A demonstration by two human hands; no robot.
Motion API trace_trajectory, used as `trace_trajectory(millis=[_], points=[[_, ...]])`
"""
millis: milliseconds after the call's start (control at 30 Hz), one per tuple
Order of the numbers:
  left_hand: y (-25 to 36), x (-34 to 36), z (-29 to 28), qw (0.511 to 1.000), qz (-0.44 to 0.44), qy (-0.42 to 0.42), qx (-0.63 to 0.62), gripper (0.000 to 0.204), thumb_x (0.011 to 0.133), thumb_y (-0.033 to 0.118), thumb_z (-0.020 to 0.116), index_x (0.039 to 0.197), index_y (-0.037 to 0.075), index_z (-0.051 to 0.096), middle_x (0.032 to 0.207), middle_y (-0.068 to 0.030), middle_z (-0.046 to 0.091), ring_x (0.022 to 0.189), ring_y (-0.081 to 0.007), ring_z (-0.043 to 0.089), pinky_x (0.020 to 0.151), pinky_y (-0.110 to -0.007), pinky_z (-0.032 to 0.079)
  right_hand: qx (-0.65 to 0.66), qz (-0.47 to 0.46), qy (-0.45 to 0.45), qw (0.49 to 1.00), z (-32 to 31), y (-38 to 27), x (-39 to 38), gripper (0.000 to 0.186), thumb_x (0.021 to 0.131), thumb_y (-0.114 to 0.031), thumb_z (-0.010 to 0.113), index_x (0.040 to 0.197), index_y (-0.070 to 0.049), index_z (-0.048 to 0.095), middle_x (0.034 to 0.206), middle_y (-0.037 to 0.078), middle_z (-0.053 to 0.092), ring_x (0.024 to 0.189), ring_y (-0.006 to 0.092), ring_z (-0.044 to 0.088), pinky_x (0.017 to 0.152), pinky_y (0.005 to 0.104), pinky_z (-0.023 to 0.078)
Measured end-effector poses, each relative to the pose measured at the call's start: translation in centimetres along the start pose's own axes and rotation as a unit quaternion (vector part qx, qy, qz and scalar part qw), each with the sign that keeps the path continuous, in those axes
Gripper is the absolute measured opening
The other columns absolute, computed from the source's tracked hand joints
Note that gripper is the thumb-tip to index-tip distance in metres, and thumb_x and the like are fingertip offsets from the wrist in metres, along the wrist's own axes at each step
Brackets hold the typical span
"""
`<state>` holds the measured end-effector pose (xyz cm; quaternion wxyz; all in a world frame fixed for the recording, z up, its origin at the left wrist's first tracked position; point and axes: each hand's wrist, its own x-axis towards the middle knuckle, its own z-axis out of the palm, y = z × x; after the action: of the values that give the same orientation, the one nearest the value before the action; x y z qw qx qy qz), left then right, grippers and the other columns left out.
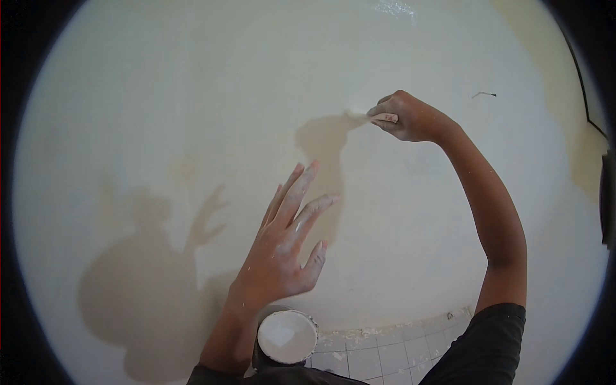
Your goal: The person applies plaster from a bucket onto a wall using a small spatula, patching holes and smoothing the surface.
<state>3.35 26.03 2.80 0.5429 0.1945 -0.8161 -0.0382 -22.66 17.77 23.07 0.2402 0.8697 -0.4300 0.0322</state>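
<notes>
My right hand, raised at the upper middle, is closed around the pale handle of a paintbrush. The brush's tip reaches left against the pale wall, though its bristles are hard to make out against the paint. Lower and to the left, my left hand is open in front of the wall, fingers spread and holding nothing. White smears cover its fingers and knuckles. Beneath the left wrist stands a round dark bucket with white stuff inside; the forearm partly hides its side.
White-splashed floor tiles meet the wall at the bottom. A short dark wire sticks out of the wall at right. Yellowish patches and a dark-edged fixture lie at the far right. Shadows fall across the wall's left side.
</notes>
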Motion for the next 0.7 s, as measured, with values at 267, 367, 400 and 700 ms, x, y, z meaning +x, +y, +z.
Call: trace_trajectory(millis=[267,367,400,700], points=[[-1.1,2.1,0.7,1.0,-0.014,-0.019,0.004,0.065,0.073,-0.001,0.062,0.137,0.007,0.049,0.159,-0.0208,0.021,0.148,-0.0427,0.017,0.117,-0.053,0.025,-0.054,-0.061,0.195,0.977,-4.4,7.8,0.5,0.023,0.083,0.003,0.068,0.105,-0.002,0.07,0.096,0.014,0.071,0.076,0.031,0.063,0.071,0.0368,0.052],[-1.3,0.7,1.2,0.999,-0.029,-0.017,-0.013,0.063,0.074,-0.001,0.062,0.136,0.007,0.049,0.159,-0.0208,0.021,0.148,-0.0426,0.017,0.117,-0.053,0.026,-0.077,-0.056,0.279,0.956,-6.9,8.4,2.8,0.019,0.084,-0.001,0.063,0.101,-0.003,0.071,0.097,0.016,0.071,0.084,0.0351,0.066,0.073,0.0395,0.053],[-1.4,0.2,1.6,0.999,-0.034,-0.021,-0.018,0.063,0.074,-0.002,0.063,0.135,0.007,0.05,0.159,-0.021,0.021,0.148,-0.0426,0.016,0.117,-0.052,0.026,-0.128,-0.044,0.318,0.938,-7.7,9.2,3.2,0.019,0.084,-0.003,0.063,0.102,-0.002,0.071,0.096,0.018,0.071,0.083,0.0355,0.066,0.074,0.0391,0.053],[-2.5,-1.8,2.3,0.998,-0.043,-0.026,-0.041,0.06,0.075,-0.002,0.063,0.134,0.007,0.051,0.159,-0.0223,0.021,0.148,-0.043,0.016,0.117,-0.052,0.026,-0.161,-0.022,0.322,0.933,-9.8,10.0,4.3,0.022,0.091,-0.008,0.066,0.111,0.0,0.069,0.086,0.015,0.07,0.069,0.0241,0.066,0.065,0.034,0.054]])
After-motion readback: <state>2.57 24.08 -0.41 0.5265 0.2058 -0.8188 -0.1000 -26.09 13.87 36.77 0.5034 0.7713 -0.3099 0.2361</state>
